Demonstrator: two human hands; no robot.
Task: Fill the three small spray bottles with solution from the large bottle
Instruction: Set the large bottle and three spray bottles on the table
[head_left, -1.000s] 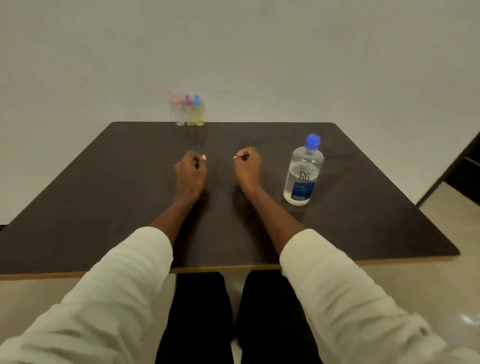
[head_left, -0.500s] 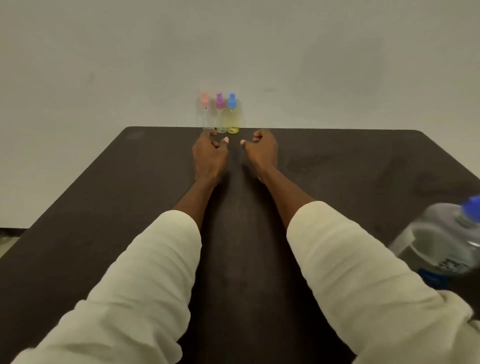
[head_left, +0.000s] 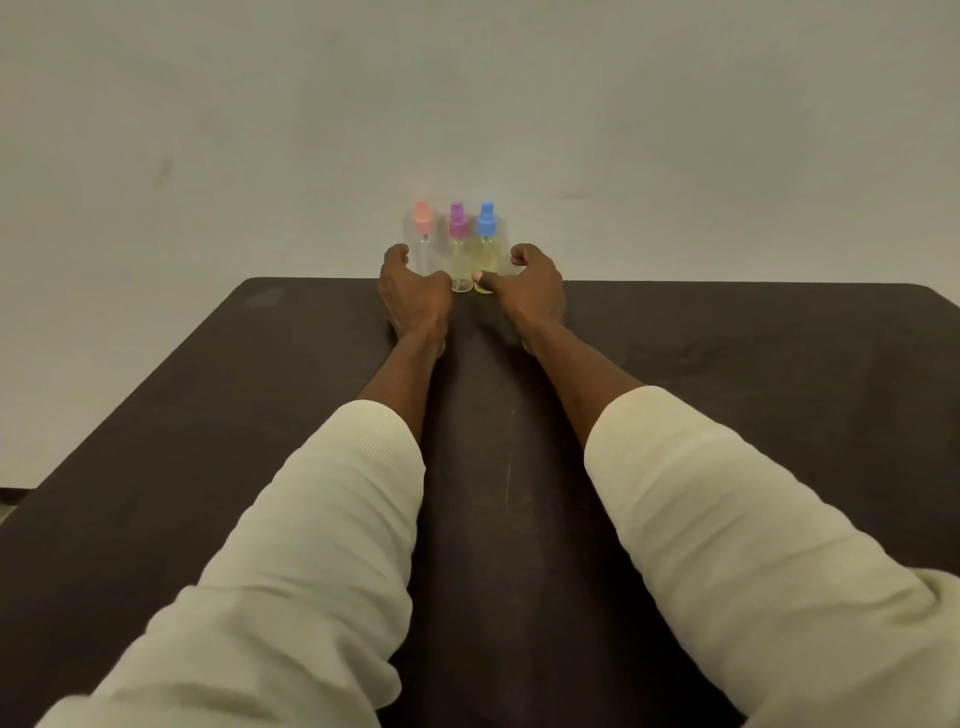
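Three small spray bottles stand in a tight row at the far edge of the surface (head_left: 208, 395), just against the wall: the pink-capped bottle (head_left: 422, 244), the purple-capped bottle (head_left: 458, 249) and the blue-capped bottle (head_left: 486, 244). All three caps are on, so by the look of it no filling has begun; gathering, uncapping and pouring are all left. The two right-hand bottles look yellowish, but whether that is tint or liquid you cannot tell from here. The large bottle is out of view.

Your left hand (head_left: 413, 293) curls around the pink end of the row and your right hand (head_left: 530, 291) around the blue end, fingers cupped beside the bottles. Whether either grip has closed on a bottle or only brackets the row cannot be told.

Mind the far edge: the bottles sit right on it, so a nudge away from you risks tipping them against the wall. The dark surface between your forearms gives plenty of room to draw them toward you.
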